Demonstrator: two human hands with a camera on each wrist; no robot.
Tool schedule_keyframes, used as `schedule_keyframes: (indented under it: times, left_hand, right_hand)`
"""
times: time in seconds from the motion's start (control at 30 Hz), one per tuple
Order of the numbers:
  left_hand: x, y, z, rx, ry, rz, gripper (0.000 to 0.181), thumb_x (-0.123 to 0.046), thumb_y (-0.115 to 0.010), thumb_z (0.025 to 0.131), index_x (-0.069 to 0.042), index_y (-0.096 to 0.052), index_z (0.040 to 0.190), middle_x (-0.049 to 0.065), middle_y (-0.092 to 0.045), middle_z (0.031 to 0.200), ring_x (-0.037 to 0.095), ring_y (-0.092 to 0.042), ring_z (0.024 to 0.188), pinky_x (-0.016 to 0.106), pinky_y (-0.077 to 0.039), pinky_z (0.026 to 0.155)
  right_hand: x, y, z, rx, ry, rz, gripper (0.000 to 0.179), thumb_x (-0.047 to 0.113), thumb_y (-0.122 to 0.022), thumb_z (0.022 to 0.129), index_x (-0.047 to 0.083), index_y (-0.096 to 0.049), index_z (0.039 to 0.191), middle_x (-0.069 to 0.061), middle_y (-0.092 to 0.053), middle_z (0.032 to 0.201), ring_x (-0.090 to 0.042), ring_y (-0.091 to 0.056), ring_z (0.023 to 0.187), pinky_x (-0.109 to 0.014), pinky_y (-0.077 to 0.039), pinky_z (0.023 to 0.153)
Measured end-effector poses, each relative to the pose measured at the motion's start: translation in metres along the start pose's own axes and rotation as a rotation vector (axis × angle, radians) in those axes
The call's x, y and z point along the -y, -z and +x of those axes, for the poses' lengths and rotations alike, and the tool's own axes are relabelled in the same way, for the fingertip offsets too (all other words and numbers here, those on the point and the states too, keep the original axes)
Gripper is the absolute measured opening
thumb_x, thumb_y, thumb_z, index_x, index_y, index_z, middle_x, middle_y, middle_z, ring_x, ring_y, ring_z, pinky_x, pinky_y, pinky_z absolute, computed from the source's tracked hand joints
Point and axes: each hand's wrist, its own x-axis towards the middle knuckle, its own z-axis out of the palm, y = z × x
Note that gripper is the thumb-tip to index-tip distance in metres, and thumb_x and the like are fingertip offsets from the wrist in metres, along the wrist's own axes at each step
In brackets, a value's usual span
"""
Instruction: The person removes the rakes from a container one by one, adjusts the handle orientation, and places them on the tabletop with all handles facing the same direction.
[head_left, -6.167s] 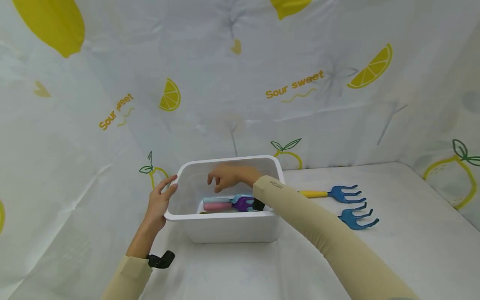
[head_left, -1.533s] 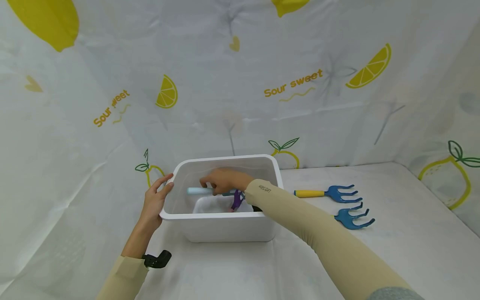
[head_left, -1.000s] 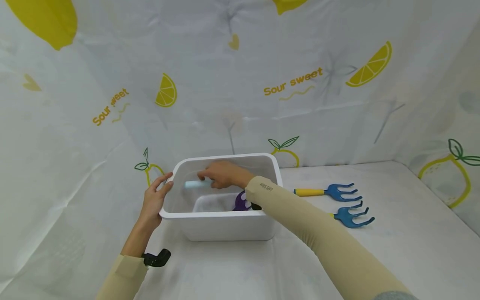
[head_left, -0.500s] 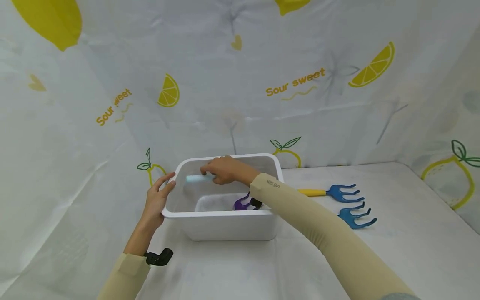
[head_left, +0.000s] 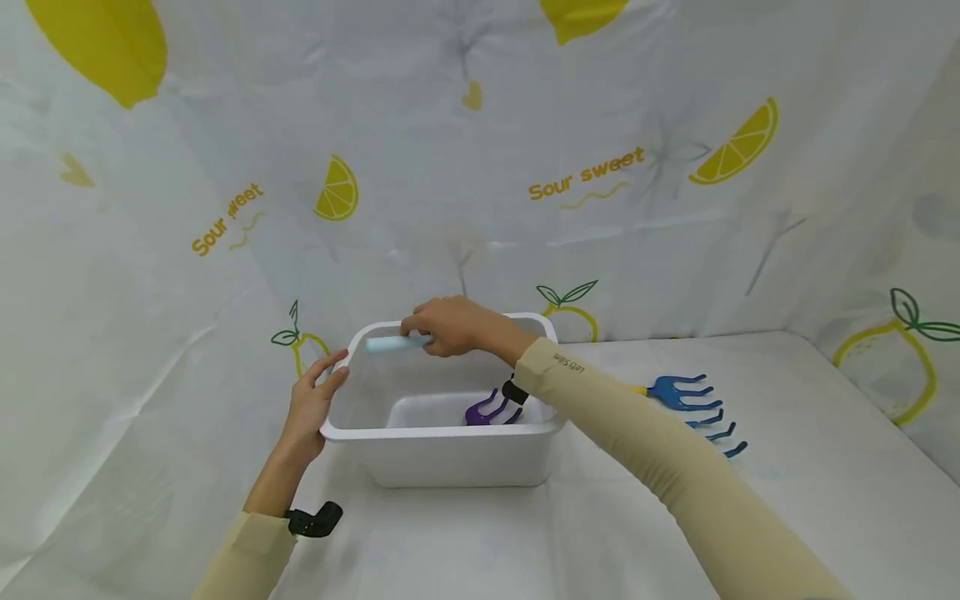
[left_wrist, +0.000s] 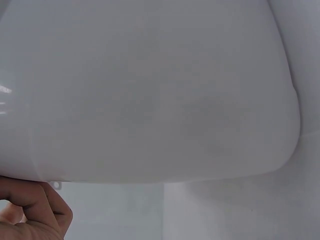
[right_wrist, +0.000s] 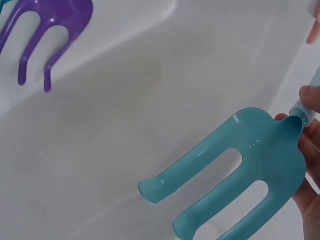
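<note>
My right hand (head_left: 453, 325) grips the pale blue handle of a hand rake (head_left: 393, 344) at the height of the bin's rim. In the right wrist view its teal pronged head (right_wrist: 270, 145) hangs over the bin's inside; in the head view the head is hidden. On the left, my left hand (head_left: 309, 408) holds the rim of the white plastic bin (head_left: 457, 454), its curled fingers (left_wrist: 37, 205) showing against the wall in the left wrist view. Low inside the bin lies a purple hand rake (head_left: 478, 414), with a bit of teal beside it in the right wrist view.
Right of the bin, a blue hand rake (head_left: 675, 392) with a yellow handle lies on the white-covered table (head_left: 450, 542). A second blue rake (head_left: 733, 450) is partly behind my right forearm. A lemon-print sheet (head_left: 450, 200) rises behind the bin.
My right hand, which hovered without a tool inside the bin, has taken hold of the pale-blue-handled rake and raised it to rim height. The purple rake has shifted. My left hand stays on the rim.
</note>
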Motion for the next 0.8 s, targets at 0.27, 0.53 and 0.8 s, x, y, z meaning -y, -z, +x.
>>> schedule_keyframes:
  times: [0.27, 0.53, 0.8]
  left_hand:
    - [0.001, 0.001, -0.001, -0.004, 0.002, 0.0, 0.052, -0.036, -0.053, 0.109, -0.02, -0.043, 0.157, 0.006, -0.046, 0.151, 0.008, -0.062, 0.11, 0.025, -0.058, 0.083]
    - [0.002, 0.002, -0.002, 0.001, -0.003, -0.012, 0.052, -0.035, -0.055, 0.108, -0.018, -0.044, 0.156, -0.005, -0.055, 0.132, 0.006, -0.066, 0.104, 0.029, -0.06, 0.084]
    - [0.001, 0.0, -0.002, -0.005, 0.001, -0.024, 0.052, -0.035, -0.055, 0.108, -0.019, -0.044, 0.156, -0.012, -0.058, 0.124, 0.004, -0.067, 0.101, 0.026, -0.06, 0.082]
  right_hand:
    - [0.008, 0.034, -0.022, -0.026, 0.002, -0.028, 0.038, 0.015, -0.062, 0.099, 0.02, -0.065, 0.137, -0.001, -0.069, 0.117, -0.017, -0.061, 0.093, -0.035, -0.054, 0.08]
    - [0.017, 0.052, -0.05, -0.064, 0.012, -0.113, 0.041, 0.014, -0.061, 0.1, 0.024, -0.065, 0.14, 0.001, -0.07, 0.116, -0.016, -0.065, 0.092, -0.034, -0.057, 0.081]
    - [0.021, 0.072, -0.089, -0.099, 0.016, -0.126, 0.038, 0.01, -0.059, 0.101, 0.025, -0.056, 0.135, 0.005, -0.071, 0.112, -0.017, -0.063, 0.08, -0.034, -0.056, 0.075]
